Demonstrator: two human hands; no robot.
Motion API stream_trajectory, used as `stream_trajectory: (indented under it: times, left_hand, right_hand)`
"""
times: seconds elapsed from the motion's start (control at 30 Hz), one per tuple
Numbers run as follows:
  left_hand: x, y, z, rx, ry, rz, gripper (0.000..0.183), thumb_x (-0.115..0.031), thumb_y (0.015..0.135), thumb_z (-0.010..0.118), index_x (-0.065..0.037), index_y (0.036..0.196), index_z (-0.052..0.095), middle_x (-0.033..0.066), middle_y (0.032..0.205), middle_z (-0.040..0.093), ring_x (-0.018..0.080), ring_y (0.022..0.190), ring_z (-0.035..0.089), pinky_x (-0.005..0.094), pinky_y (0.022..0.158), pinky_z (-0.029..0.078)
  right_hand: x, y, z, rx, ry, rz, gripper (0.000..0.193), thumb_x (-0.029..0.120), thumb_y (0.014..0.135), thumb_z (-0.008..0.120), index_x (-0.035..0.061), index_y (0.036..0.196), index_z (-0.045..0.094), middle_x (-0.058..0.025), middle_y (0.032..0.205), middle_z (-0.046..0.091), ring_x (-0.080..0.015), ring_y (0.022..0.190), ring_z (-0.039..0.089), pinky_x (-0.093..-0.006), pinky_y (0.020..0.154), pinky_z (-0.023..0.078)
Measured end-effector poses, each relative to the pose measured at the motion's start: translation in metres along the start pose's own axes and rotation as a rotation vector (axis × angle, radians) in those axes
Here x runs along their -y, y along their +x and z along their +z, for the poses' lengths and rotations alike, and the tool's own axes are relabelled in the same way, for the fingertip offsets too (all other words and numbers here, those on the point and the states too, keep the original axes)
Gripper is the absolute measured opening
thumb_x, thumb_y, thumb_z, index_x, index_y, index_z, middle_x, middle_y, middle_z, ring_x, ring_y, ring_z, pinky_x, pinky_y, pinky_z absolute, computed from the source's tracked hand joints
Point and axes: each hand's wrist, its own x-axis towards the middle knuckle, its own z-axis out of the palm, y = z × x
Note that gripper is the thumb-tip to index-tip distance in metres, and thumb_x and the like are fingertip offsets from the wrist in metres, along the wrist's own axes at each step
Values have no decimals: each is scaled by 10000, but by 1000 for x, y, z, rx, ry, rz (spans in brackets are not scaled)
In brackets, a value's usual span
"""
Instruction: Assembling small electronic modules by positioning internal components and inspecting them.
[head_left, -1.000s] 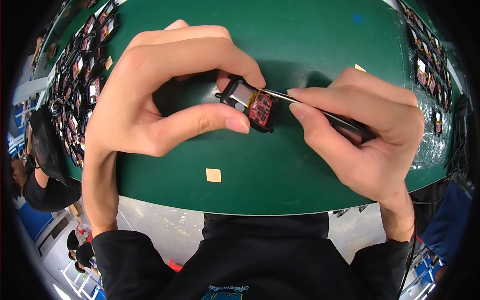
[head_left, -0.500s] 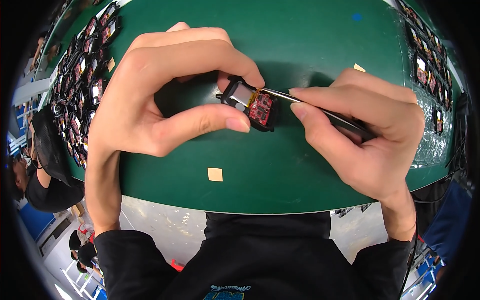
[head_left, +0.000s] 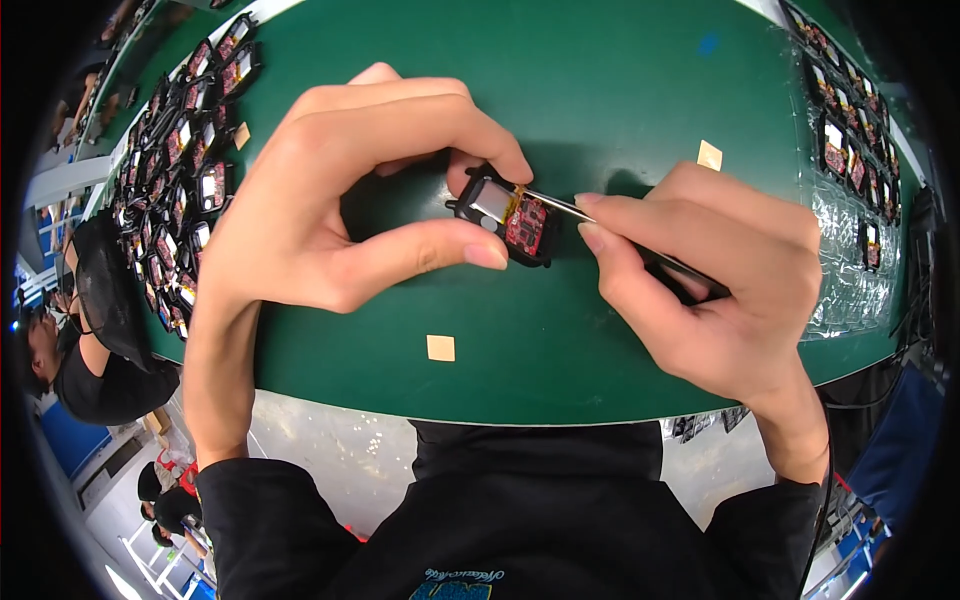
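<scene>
Between the thumb and fingers of my left hand is a small black plastic housing, held tilted above the green table. Inside it show a red circuit board, a silver battery pouch and a strip of yellow tape near the fingertip. My right hand pinches a pair of metal tweezers. Their tip meets the yellow tape at the board's upper edge, close to my left index finger. Whether the tip grips anything is too small to tell.
Many similar open housings crowd the table's left side. More housings lie on clear bubble-like plastic at the right. Beige paper squares are on the green table. Another person sits beyond the left edge.
The view has shifted slightly. My right hand and the tweezers have come a little closer to the housing, the tip still at the yellow tape. My left hand keeps its hold.
</scene>
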Motion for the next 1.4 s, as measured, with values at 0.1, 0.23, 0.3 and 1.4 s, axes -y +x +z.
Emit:
stream_trajectory:
  times: [0.1,0.23,0.3,1.4]
  left_hand:
    - [-1,-5,1,-18,-56,-88,527,-290,750,972,-40,1187,818,44,927,747,160,751,582,320,789,386]
    - [-4,-5,6,-16,-3,-38,530,-256,791,978,-78,1252,785,8,895,707,183,854,700,363,845,411]
    - [-5,-5,8,-14,-33,-26,535,-255,826,972,-90,1290,764,6,886,690,187,855,697,365,850,412]
    - [145,13,-119,-464,870,-551,291,-160,956,762,7,1192,725,234,1173,726,437,1156,720,553,1021,591]
  right_hand:
    - [0,4,-5,36,132,99,176,-47,822,874,-16,996,869,-26,651,641,-72,519,490,-261,499,325]
    - [9,8,-14,23,170,280,88,-17,925,859,4,1009,845,-43,764,725,-54,558,553,-257,498,370]
    - [4,0,0,-58,315,290,120,-10,983,830,7,1100,813,-27,783,732,-30,604,563,-239,518,381]
    - [-65,-143,-208,-536,-822,629,491,341,968,875,-52,1255,805,-113,854,624,-247,728,627,-399,696,502]
